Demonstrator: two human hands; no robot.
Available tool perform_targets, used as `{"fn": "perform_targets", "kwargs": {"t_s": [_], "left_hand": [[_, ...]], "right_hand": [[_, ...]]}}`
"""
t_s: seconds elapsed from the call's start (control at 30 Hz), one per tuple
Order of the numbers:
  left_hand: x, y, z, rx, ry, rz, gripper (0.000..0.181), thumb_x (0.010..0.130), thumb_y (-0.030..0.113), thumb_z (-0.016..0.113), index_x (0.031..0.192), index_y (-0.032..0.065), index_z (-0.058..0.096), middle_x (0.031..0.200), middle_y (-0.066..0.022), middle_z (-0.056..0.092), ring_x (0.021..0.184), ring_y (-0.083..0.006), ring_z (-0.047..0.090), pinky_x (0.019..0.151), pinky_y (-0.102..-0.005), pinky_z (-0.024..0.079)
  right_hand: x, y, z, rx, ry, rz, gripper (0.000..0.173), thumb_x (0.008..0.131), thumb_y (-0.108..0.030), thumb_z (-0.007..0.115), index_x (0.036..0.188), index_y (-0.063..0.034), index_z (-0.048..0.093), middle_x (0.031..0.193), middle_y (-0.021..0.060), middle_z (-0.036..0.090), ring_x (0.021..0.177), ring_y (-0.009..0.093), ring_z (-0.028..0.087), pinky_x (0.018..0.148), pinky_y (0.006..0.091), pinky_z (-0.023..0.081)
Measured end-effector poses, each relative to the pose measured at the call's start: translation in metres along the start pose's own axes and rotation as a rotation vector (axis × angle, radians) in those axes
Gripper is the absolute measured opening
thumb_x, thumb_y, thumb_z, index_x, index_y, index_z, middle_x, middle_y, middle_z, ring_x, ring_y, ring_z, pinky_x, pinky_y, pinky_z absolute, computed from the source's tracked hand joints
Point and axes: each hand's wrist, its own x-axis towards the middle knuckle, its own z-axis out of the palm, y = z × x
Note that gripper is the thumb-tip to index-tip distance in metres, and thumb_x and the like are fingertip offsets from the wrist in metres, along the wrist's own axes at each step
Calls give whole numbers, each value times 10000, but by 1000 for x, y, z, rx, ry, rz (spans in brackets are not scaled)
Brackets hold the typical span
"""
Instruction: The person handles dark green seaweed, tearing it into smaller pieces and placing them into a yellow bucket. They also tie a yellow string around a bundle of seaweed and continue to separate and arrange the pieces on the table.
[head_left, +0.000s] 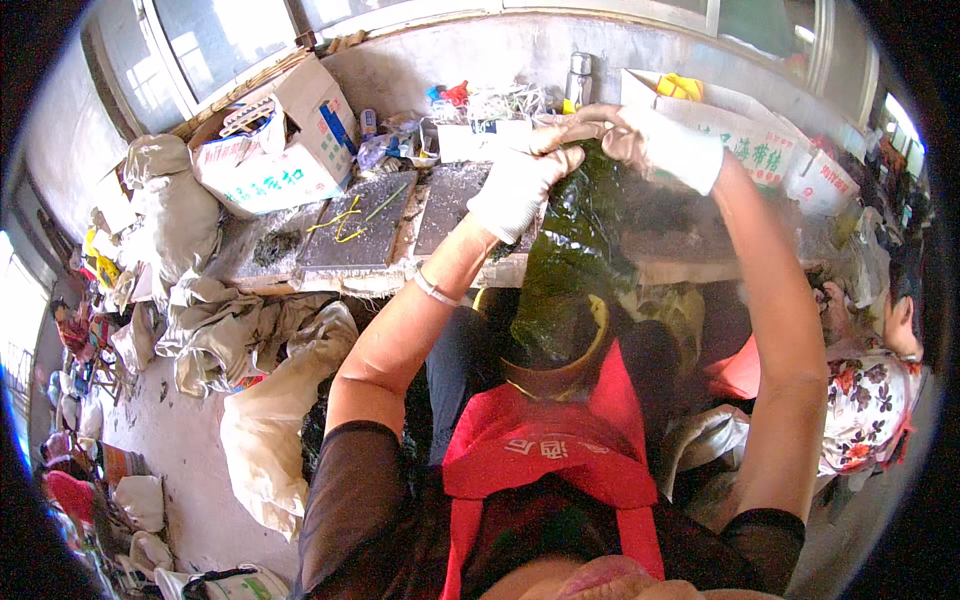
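Note:
A broad, wet, dark green sheet of seaweed (574, 240) hangs from my two raised hands above the front edge of the workbench. My left hand (529, 176), in a white glove with tan fingers, grips its top edge at the left. Beside it, my right hand (652, 142), gloved alike, pinches the top edge further right. The lower end of the sheet hangs over a round container with a yellowish rim (600, 322) between my knees; its contents are hidden. A red apron (547, 442) covers my lap.
On the bench (330, 281) stand an open carton (262, 180), a steel flask (579, 82) and further cartons (750, 142) at the right. Yellow and green strips (349, 217) lie on a dark board. Cloth sacks (270, 420) fill the left side. A person in a floral top (862, 412) sits at the right.

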Motion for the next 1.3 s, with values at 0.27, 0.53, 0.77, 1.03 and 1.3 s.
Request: {"fn": "perform_targets", "kwargs": {"t_s": [0.27,0.53,0.77,1.03,1.3], "left_hand": [[11,-45,-4,-84,41,-293,297,806,71,687,1091,38,610,793,32,573,694,-52,480,635,-188,421],[-25,-129,-2,-432,46,-360,155,788,10,680,903,56,588,827,22,583,776,-69,518,709,-226,440],[-21,-245,-7,99,-38,-423,246,789,64,633,1031,26,643,953,-77,637,859,-179,585,776,-271,477],[26,-318,-20,-67,215,-385,248,838,118,647,1001,-69,641,884,-42,649,771,-93,550,701,-234,460],[32,-358,-24,94,242,-186,208,812,93,630,961,-50,653,885,-59,656,787,-97,564,701,-230,453]], "right_hand": [[25,54,7,-202,116,59,273,779,-178,701,982,-7,639,877,70,665,821,160,597,779,296,469],[16,107,59,55,-63,292,201,818,-86,669,973,14,590,883,36,618,791,103,549,717,257,462],[56,276,108,59,171,286,251,835,-209,640,1001,-21,621,963,149,668,883,228,630,799,349,477],[124,349,96,-88,383,338,319,822,-272,641,1008,-12,632,1025,192,649,977,324,617,851,370,473],[131,329,103,-64,458,390,127,877,-92,552,854,27,586,816,13,581,747,112,487,720,264,424]]}}
